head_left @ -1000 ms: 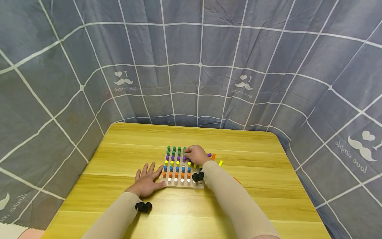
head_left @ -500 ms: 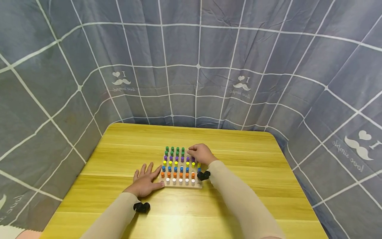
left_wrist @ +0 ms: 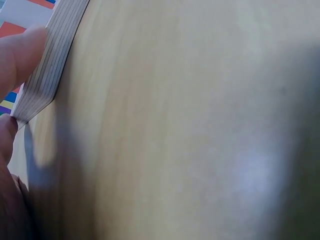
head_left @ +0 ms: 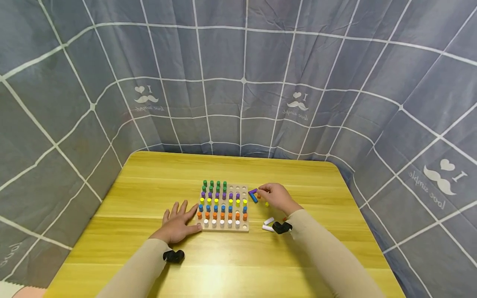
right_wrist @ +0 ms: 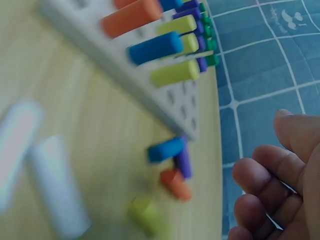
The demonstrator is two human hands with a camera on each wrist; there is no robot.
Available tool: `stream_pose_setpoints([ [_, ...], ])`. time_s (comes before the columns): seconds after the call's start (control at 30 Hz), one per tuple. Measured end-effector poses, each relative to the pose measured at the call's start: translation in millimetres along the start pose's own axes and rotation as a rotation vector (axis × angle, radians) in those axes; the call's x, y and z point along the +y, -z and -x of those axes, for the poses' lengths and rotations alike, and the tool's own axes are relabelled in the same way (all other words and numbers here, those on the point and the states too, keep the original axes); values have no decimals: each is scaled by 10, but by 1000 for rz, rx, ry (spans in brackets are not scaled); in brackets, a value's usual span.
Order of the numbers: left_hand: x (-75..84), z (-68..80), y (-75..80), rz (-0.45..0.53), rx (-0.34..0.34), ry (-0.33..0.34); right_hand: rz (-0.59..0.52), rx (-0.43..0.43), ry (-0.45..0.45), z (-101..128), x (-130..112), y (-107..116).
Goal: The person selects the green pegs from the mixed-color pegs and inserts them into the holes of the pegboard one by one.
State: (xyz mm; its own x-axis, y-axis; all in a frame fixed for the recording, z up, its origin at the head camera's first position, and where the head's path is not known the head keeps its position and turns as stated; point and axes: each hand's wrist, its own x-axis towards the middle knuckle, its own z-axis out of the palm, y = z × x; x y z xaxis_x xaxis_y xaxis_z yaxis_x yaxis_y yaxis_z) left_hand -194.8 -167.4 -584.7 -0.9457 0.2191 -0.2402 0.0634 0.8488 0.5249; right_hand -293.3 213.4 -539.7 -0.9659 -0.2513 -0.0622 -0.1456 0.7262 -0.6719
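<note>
A wooden pegboard (head_left: 244,228) lies mid-table, filled with rows of green, purple, yellow, blue, orange and white pegs; a few holes at its far right corner are bare. My left hand (head_left: 185,218) rests flat on the table, its fingers (left_wrist: 20,52) against the board's left edge (left_wrist: 50,70). My right hand (head_left: 263,192) hovers just right of the board with loosely curled fingers (right_wrist: 267,182) that hold nothing. Under it lie loose pegs: purple (head_left: 253,191), blue (head_left: 254,198), yellow (head_left: 266,204). The right wrist view shows the blue peg (right_wrist: 166,149), the purple peg (right_wrist: 183,162) and an orange peg (right_wrist: 175,183) beside the board's corner.
Two white pegs (head_left: 268,224) lie on the table near my right wrist, large and blurred as white pegs (right_wrist: 52,187) in the right wrist view. A grey checked curtain (head_left: 242,82) surrounds the yellow wooden table (head_left: 223,265) on three sides.
My right hand has left the board's purple row and moved right, off the board, to the loose pegs beside it. The left hand has stayed against the board.
</note>
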Motion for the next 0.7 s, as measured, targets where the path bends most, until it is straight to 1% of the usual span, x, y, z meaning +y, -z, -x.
stream_pose_setpoints([
  [0.13,-50,-8,-33,13,18,-2,57,1,-18,181,242,38],
  [0.3,-127,1,-22,85,44,-35,170,52,5,373,548,121],
  [0.4,-171,10,46,136,53,-58,219,72,11,454,699,189],
  [0.5,-211,34,144,157,60,-55,236,90,13,512,807,247],
  [0.6,-254,63,256,130,69,-44,241,105,19,536,895,289],
  [0.7,-308,97,373,64,82,-47,258,104,29,537,972,317],
])
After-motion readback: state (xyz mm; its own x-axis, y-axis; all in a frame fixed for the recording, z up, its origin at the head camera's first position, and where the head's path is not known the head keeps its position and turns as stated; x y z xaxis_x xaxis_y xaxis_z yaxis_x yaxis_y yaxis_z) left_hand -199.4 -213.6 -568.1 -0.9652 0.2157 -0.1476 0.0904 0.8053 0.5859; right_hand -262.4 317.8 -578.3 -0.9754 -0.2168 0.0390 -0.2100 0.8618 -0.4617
